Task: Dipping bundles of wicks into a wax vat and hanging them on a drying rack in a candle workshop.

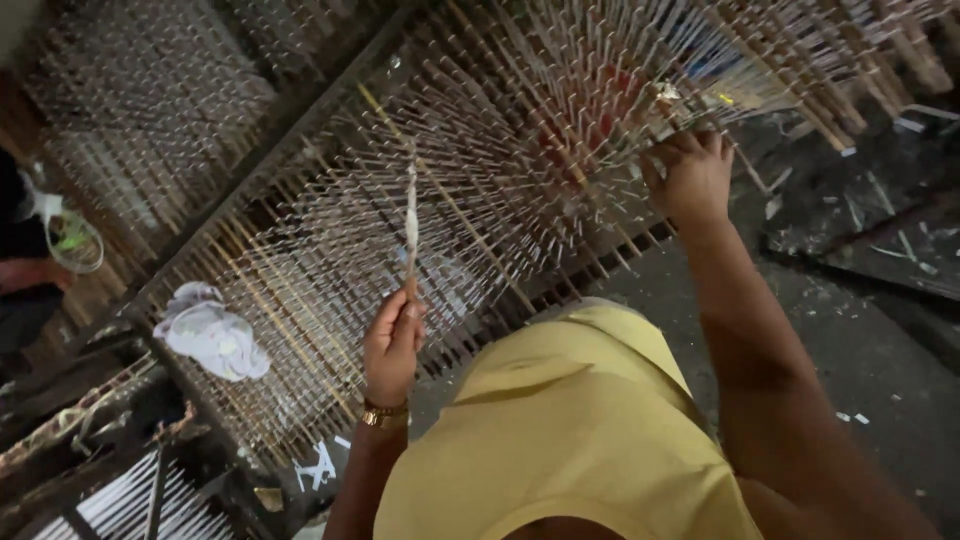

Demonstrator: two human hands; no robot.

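The left hand (392, 342) pinches a thin stick (410, 225), white-coated near its middle, pointing to 12 o'clock over the peg rack (300, 250). At 2 o'clock, the right hand (690, 180) fingers curl around rack pegs.

A wooden slatted rack (300, 230), bristling with rows of thin upright sticks (500, 120), ran from seven o'clock up to one o'clock. A crumpled white cloth (210, 335) lay on its edge at nine o'clock. Beneath it was dark floor (850, 340), scattered with pale scraps (852, 417) at four o'clock.
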